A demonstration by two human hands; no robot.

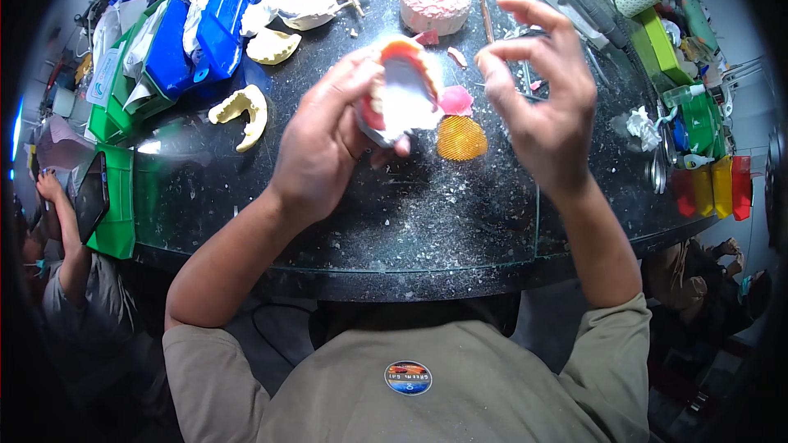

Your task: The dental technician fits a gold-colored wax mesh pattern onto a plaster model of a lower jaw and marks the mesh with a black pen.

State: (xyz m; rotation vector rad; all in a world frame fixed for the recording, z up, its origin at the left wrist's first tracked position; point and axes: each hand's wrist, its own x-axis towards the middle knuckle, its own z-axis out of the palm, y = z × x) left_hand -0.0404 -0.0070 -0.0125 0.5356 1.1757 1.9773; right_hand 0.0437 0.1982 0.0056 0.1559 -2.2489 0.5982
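My left hand (324, 127) is closed around a pale dental cast (408, 107) that carries a pink gum-coloured rim with a row of teeth (377, 98). The cast is tilted up above the bench, and bright light washes out its middle. To the right, my right hand (546, 102) is raised, slightly blurred. Its thumb and forefinger curve together at the tips while another finger stretches away; anything pinched there is too small to make out. Between the hands lie a pink wax piece (456, 101) and an orange honeycomb-textured pad (461, 139).
Yellowish casts (240, 117) lie at left, near blue bins (222, 25) and a green bin (112, 201). A round pink-and-white flask (435, 4) stands behind. Tools (587, 12) lie far right, with crumpled tissue (643, 129) nearer. Another person's arm (72, 234) shows far left.
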